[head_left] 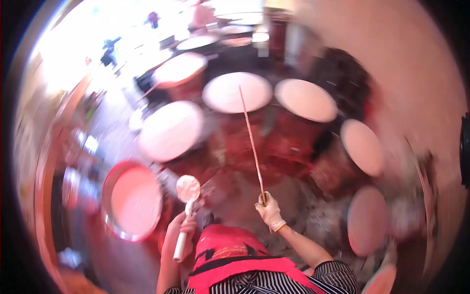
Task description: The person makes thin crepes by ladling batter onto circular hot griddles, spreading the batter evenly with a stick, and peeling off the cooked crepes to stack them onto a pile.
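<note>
My left hand (188, 223) grips the white handle of a ladle-like tool (188, 188); its round head points up and is coated in something pale. In a whitish glove, my right hand (270, 212) is closed round the lower end of a long thin stick (252, 142). The stick slants up and away, its far tip overlapping the pale round top of a drum-like vessel (223, 93); I cannot tell if they touch. Left of the ladle stands a red-rimmed bucket (107, 188) holding a pale, pinkish-looking mass.
More pale-topped round vessels curve around me, including one at left (171, 131), one at right (306, 100) and one farther right (362, 147). A wall (411, 73) rises on the right. Another person (200, 17) is at the bright far end. Much is blurred.
</note>
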The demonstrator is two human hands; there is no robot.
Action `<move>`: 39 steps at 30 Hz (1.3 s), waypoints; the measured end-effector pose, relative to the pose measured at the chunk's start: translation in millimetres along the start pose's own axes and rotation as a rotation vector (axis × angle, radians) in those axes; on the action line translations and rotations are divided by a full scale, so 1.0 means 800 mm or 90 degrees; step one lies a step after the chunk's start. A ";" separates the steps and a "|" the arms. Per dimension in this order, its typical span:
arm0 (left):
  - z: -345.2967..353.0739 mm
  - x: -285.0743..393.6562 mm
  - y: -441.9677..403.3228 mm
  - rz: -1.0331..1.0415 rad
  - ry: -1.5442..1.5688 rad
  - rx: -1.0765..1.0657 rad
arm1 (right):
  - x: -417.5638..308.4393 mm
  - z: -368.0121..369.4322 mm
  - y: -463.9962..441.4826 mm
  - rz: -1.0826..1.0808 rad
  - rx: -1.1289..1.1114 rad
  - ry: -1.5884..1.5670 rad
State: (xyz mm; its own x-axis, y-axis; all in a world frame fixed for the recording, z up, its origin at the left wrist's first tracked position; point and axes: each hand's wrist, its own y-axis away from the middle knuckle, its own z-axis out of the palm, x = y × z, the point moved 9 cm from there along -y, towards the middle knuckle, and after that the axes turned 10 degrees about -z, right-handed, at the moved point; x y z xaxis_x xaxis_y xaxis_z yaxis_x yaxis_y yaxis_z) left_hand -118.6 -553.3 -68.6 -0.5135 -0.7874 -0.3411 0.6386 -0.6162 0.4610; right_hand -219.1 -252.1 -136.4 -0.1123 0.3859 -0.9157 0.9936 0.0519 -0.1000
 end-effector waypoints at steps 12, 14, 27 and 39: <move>-0.232 0.654 0.366 0.730 -1.390 1.058 | -0.140 0.607 -0.130 -0.282 -0.624 0.166; -0.217 0.703 0.389 0.573 -1.515 1.088 | -0.227 0.703 -0.139 -0.556 -0.609 0.164; -0.205 0.702 0.165 0.345 0.452 -0.058 | -0.182 0.832 -0.119 -0.396 -0.846 0.408; 0.158 0.457 0.435 0.925 -0.164 0.328 | -0.299 0.618 -0.145 -0.659 -0.684 0.025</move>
State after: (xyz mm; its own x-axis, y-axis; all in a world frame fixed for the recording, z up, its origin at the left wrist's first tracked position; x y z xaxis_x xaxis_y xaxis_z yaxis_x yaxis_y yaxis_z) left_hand -156.9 -1053.2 70.8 0.2310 -0.6213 0.7487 0.4251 0.7566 0.4968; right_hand -302.8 -805.4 -98.4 -0.7634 -0.2215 -0.6068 -0.0036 0.9408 -0.3390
